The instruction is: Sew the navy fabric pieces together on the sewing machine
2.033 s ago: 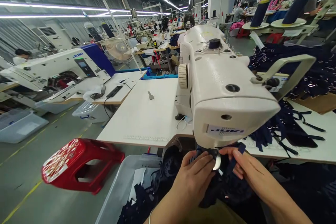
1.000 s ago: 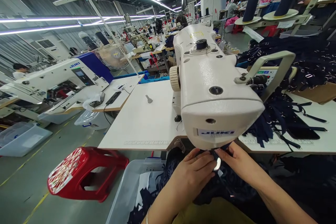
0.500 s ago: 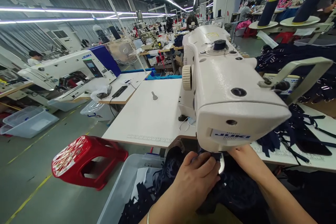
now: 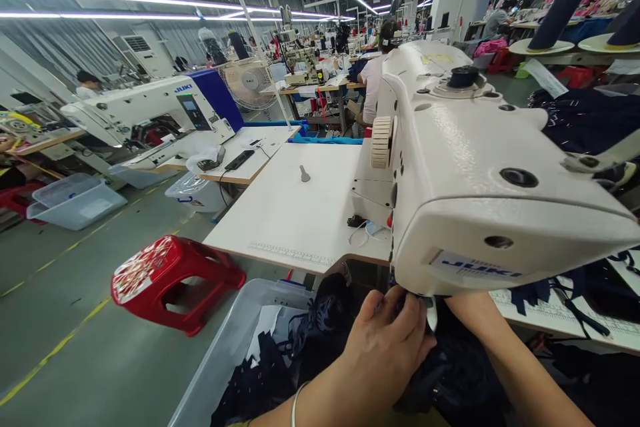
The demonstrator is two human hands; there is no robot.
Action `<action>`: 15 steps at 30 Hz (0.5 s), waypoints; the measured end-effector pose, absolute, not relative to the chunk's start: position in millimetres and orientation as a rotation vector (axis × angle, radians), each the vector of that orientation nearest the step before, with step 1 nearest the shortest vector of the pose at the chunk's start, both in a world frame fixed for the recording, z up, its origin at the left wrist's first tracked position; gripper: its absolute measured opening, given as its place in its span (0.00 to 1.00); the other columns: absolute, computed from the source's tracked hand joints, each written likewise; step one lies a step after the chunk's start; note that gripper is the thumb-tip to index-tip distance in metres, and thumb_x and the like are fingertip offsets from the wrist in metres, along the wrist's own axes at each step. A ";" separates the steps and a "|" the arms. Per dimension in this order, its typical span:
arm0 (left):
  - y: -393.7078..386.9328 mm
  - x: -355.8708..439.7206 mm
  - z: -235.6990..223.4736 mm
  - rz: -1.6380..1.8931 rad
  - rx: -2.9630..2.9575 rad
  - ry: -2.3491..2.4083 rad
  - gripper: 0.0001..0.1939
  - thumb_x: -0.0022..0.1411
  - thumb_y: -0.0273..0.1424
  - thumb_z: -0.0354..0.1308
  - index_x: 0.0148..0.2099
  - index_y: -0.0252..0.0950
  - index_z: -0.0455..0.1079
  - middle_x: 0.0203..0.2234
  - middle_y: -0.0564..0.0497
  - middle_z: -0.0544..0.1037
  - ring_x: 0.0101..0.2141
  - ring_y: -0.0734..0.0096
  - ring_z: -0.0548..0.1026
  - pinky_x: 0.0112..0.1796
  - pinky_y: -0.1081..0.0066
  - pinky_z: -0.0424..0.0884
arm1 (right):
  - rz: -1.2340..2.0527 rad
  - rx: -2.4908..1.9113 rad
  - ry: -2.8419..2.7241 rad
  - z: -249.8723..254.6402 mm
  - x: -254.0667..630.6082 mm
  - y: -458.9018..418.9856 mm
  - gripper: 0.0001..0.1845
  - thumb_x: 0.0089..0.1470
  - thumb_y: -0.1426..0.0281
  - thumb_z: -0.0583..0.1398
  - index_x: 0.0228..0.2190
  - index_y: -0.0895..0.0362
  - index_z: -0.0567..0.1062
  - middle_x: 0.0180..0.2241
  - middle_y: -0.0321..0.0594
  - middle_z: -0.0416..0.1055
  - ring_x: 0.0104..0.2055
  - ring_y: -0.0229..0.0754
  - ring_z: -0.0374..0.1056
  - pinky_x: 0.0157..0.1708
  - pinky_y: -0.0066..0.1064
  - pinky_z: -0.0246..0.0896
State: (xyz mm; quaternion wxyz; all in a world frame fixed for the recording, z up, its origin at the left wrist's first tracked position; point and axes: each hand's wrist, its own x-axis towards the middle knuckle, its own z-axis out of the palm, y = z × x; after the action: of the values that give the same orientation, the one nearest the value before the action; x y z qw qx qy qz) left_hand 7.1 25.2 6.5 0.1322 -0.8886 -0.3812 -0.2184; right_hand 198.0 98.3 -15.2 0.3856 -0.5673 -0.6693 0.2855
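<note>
A white sewing machine fills the right half of the head view. My left hand is at the near end of the machine, under its head, with fingers curled and pressed on dark navy fabric. My right hand reaches under the machine head from the right; only the wrist side shows and its fingers are hidden. A curved shiny metal part shows beside my left fingertips. More navy fabric hangs below both hands, down toward my lap.
A clear plastic bin with navy straps stands below the table edge. A red stool is at left. On the white tabletop lies a small grey metal piece. Thread cones stand at right; another machine is beyond the stool.
My right hand has moved from holding a navy strap beside the machine to under its head, fingers now hidden. My left hand stays on the fabric, fingers more curled. The view has shifted.
</note>
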 end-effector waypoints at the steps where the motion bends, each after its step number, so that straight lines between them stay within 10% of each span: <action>1: 24.8 8.4 7.3 -0.631 -2.568 -1.119 0.18 0.71 0.38 0.48 0.56 0.36 0.67 0.50 0.50 0.72 0.51 0.64 0.68 0.50 0.63 0.57 | 0.726 -1.451 -1.706 -16.3 197.7 98.7 0.14 0.47 0.62 0.60 0.36 0.50 0.79 0.40 0.44 0.79 0.52 0.60 0.67 0.49 0.51 0.65; 15: 23.4 12.7 4.9 -0.588 -2.503 -1.133 0.20 0.70 0.39 0.50 0.58 0.35 0.66 0.53 0.47 0.70 0.51 0.63 0.68 0.50 0.63 0.58 | 0.700 -1.484 -1.684 -19.9 192.6 101.2 0.15 0.46 0.63 0.58 0.37 0.49 0.78 0.42 0.43 0.78 0.52 0.60 0.66 0.46 0.50 0.68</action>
State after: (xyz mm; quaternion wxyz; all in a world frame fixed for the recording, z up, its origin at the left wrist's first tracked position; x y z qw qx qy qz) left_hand 12.7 23.4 4.9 0.1653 -0.8785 -0.3978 -0.2065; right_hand 192.6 101.2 -19.9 0.3852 -0.5826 -0.6609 0.2746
